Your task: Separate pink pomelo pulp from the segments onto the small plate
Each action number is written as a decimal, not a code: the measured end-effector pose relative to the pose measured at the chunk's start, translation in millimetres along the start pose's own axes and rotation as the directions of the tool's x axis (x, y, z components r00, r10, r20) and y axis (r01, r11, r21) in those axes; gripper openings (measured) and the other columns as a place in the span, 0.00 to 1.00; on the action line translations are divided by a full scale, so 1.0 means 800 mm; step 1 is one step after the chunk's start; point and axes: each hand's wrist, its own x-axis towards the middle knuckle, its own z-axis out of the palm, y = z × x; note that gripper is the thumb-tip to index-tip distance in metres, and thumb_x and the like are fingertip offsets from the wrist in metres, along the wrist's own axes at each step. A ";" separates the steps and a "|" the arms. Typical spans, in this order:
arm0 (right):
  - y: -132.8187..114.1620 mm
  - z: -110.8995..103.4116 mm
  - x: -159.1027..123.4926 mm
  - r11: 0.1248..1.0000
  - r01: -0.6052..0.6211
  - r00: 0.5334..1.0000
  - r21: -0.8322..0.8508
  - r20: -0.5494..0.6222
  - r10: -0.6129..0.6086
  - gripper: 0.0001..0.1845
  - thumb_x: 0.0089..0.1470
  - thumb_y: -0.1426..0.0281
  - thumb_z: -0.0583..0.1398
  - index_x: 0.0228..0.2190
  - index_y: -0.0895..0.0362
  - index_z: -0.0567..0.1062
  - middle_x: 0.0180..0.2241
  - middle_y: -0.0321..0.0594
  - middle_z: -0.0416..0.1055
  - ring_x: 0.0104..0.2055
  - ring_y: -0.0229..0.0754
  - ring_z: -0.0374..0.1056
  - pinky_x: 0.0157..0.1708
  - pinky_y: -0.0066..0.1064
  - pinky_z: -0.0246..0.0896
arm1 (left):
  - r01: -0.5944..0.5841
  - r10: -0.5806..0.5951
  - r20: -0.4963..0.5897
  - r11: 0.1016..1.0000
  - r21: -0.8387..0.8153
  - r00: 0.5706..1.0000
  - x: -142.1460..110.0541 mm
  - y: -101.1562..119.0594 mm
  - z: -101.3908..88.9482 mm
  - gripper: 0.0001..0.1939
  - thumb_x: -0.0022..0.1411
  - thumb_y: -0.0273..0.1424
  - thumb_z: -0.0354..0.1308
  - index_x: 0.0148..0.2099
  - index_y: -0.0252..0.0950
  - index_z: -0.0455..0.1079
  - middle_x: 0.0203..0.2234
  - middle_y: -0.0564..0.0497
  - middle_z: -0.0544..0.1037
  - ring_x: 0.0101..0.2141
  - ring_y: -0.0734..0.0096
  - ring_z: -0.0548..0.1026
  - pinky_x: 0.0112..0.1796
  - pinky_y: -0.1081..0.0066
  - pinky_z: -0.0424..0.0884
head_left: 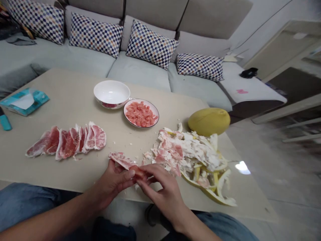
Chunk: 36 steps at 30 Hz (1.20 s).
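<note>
1. The fruit piece (122, 160) is held just above the near side of the counter (120, 134); clock directions here run from it, with 12 o'clock pointing away from the person.
2. The left hand (112, 182), at 7 o'clock, grips it with the thumb on the near side and fingers curled beneath. The right hand (163, 187), at 4 o'clock, pinches its right end.
3. At 10 o'clock lies a row of pink fruit slices (70, 142) with white skin, leaning together.
4. Toward 12 o'clock sit a white bowl (111, 92) and, just beside it on the right, a dark-rimmed plate of pink fruit pulp (141, 113).
5. At 3 o'clock spreads a heap of peel and skin (193, 154); at 2 o'clock a whole yellow fruit (209, 121) lies just beside it.
6. Farther off at 10 o'clock is a blue tissue pack (26, 101).
7. Beyond the counter, at 12 o'clock, stands a sofa (140, 78) with checked cushions (151, 43).
</note>
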 end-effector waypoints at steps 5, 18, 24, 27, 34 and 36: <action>-0.007 0.004 -0.005 0.990 0.109 0.994 -0.086 0.004 -0.109 0.13 0.57 0.75 0.60 0.44 0.52 0.74 0.38 0.41 0.75 0.37 0.41 0.72 0.35 0.32 0.72 | -0.006 0.005 0.029 1.000 0.024 1.000 -0.003 -0.005 -0.002 0.27 0.54 0.27 0.67 0.52 0.41 0.58 0.51 0.44 0.75 0.49 0.54 0.76 0.50 0.52 0.70; -0.006 0.002 -0.002 0.999 -0.020 1.000 0.032 -0.017 0.021 0.11 0.55 0.71 0.63 0.41 0.51 0.78 0.39 0.43 0.74 0.37 0.42 0.73 0.30 0.30 0.74 | 0.003 -0.001 -0.108 1.000 0.025 0.994 -0.002 -0.001 0.002 0.35 0.46 0.25 0.72 0.53 0.41 0.59 0.48 0.44 0.77 0.47 0.53 0.77 0.50 0.53 0.70; -0.007 0.004 -0.004 0.982 0.134 0.990 -0.134 -0.022 -0.138 0.10 0.56 0.76 0.60 0.40 0.53 0.77 0.35 0.42 0.74 0.36 0.42 0.72 0.34 0.32 0.72 | 0.003 -0.003 -0.040 1.000 0.011 0.999 -0.006 0.002 0.005 0.34 0.48 0.27 0.70 0.55 0.44 0.58 0.51 0.45 0.75 0.50 0.56 0.74 0.53 0.52 0.67; -0.008 0.006 -0.005 0.975 0.161 0.984 -0.155 -0.051 -0.171 0.11 0.56 0.77 0.61 0.40 0.53 0.77 0.34 0.42 0.75 0.36 0.41 0.72 0.34 0.31 0.71 | 0.027 -0.024 -0.072 0.999 0.038 0.997 -0.007 0.001 0.006 0.41 0.46 0.26 0.71 0.58 0.47 0.53 0.52 0.45 0.73 0.50 0.57 0.73 0.52 0.52 0.67; -0.009 0.002 -0.002 0.994 0.107 0.994 -0.032 -0.030 -0.108 0.10 0.56 0.75 0.61 0.39 0.51 0.79 0.33 0.40 0.77 0.35 0.41 0.73 0.33 0.31 0.72 | 0.013 -0.009 -0.104 0.999 0.037 0.995 0.000 -0.007 -0.002 0.52 0.42 0.24 0.73 0.62 0.50 0.47 0.54 0.43 0.69 0.51 0.55 0.72 0.52 0.51 0.66; -0.009 0.000 0.000 0.997 0.070 0.997 0.014 -0.018 -0.070 0.10 0.55 0.75 0.62 0.38 0.51 0.80 0.32 0.40 0.77 0.34 0.42 0.73 0.33 0.31 0.72 | 0.018 -0.014 -0.106 0.999 0.032 0.994 0.000 -0.006 -0.002 0.53 0.41 0.24 0.73 0.62 0.51 0.46 0.55 0.43 0.68 0.51 0.54 0.72 0.52 0.50 0.66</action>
